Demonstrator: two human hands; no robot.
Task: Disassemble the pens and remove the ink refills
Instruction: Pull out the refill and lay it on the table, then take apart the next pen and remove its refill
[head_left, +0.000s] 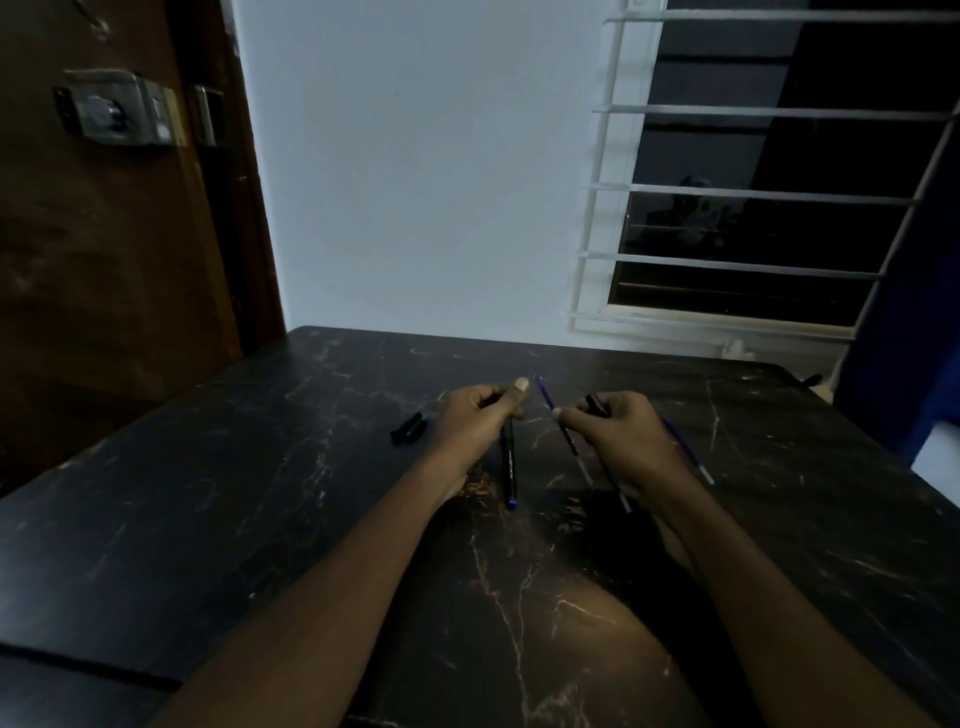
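Over table, L hand grips pen barrel, print unreadable; R hand pinches blue refill.

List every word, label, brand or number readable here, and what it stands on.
Pen barrel in the left hand: pale print along it, too small and blurred to read.
Ink refill in the right hand: no print visible.
Door lock: no legible marking.
No text can be read anywhere.
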